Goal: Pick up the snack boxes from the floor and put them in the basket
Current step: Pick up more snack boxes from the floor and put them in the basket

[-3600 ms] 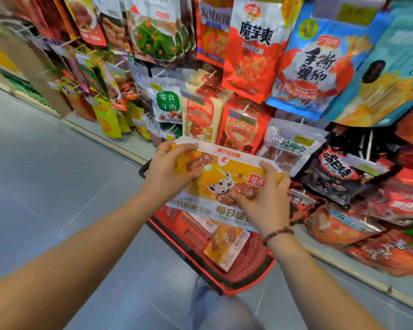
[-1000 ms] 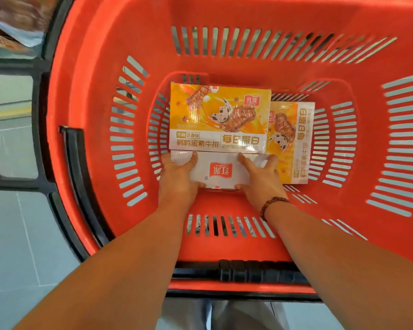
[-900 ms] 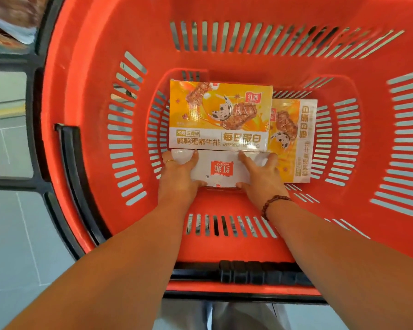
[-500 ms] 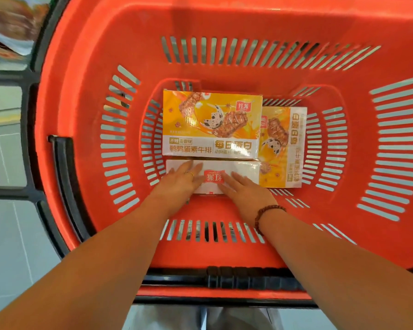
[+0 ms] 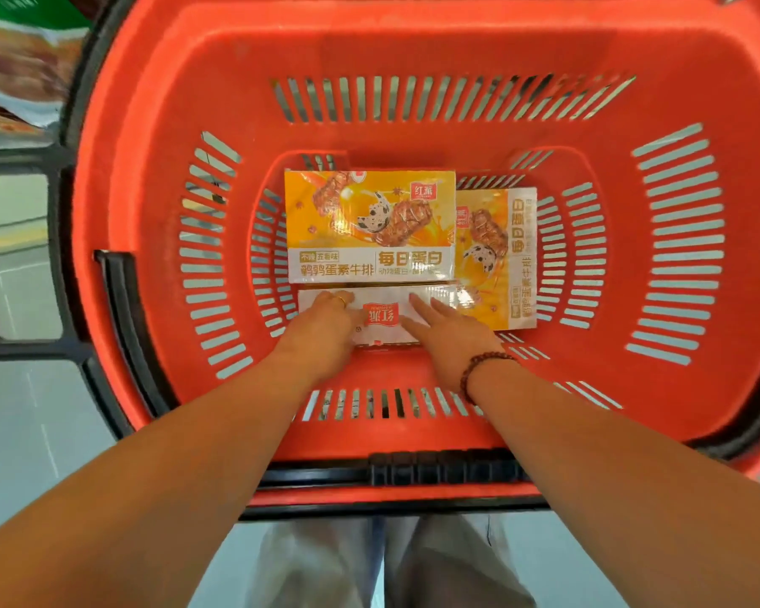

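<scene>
I look straight down into a red plastic basket (image 5: 159, 177). A yellow and white snack box (image 5: 369, 226) lies on its floor, its white near side (image 5: 380, 318) facing me. A second, matching box (image 5: 496, 256) lies turned sideways to its right, partly tucked under the first. My left hand (image 5: 325, 331) rests on the white side with straight fingers. My right hand (image 5: 448, 331), a bead bracelet on its wrist, lies flat on the same white side, fingers spread.
The basket's black handle (image 5: 439, 471) lies folded along the near rim, and another black handle bar (image 5: 119, 309) runs along the left wall. Grey floor tiles (image 5: 23, 432) show at the left. Snack bags (image 5: 14, 81) hang at the top left.
The box went from held up at the shelf down onto the basket floor. Over the last second my hands loosened from its near corners and now lie flat on its white side.
</scene>
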